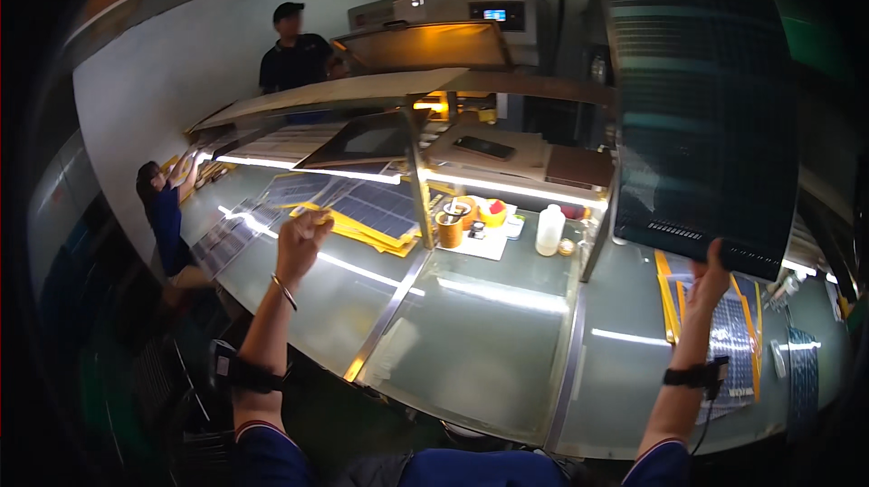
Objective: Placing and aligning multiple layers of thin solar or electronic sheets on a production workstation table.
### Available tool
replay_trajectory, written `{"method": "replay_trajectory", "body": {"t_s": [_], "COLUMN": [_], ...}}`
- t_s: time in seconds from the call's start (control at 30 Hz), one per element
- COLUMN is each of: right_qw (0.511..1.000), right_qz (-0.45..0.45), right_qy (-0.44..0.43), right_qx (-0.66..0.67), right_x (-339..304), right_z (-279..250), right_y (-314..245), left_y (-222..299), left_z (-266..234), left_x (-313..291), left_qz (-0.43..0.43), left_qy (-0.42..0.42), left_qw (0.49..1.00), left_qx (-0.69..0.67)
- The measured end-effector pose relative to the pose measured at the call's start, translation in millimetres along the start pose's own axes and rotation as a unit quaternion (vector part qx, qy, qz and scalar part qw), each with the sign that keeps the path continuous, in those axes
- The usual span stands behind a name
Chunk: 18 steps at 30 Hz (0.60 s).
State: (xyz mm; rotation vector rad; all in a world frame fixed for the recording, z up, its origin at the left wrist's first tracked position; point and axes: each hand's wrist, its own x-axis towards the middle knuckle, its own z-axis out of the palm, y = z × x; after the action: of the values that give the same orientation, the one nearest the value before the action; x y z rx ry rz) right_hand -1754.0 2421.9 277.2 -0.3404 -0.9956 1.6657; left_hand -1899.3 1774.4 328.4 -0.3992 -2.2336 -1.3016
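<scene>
Above the right end of the glass-topped light table (489, 342), a large dark rectangular solar panel (701, 107) is pinched by its lower edge alone in the right hand (709, 277), while the left hand (301, 243), well apart, is loosely curled on nothing, so the panel could tip or slip.

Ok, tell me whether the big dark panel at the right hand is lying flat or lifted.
Lifted: the big dark rectangular panel stands raised above the glass table, its lower edge gripped by the right hand.

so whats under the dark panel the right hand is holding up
Under the dark panel, held at its lower edge by the right hand, the glass table carries blue cell strips on yellow sheets. The panel hides whatever lies behind it.
</scene>
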Motion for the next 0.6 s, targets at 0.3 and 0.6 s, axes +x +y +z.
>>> {"method": "replay_trajectory", "body": {"t_s": [0.3, 0.6], "right_qw": [0.974, 0.970], "right_qz": [-0.124, 0.109], "right_qy": [-0.169, -0.215], "right_qx": [0.083, -0.023], "right_x": [205, 19], "right_z": [44, 59], "right_y": [25, 14], "left_y": [-158, -252], "left_z": [6, 63], "left_x": [20, 194], "left_qz": [-0.266, -0.310], "left_qy": [0.031, 0.148], "left_qw": [0.943, 0.844], "left_qx": [-0.199, -0.412]}}
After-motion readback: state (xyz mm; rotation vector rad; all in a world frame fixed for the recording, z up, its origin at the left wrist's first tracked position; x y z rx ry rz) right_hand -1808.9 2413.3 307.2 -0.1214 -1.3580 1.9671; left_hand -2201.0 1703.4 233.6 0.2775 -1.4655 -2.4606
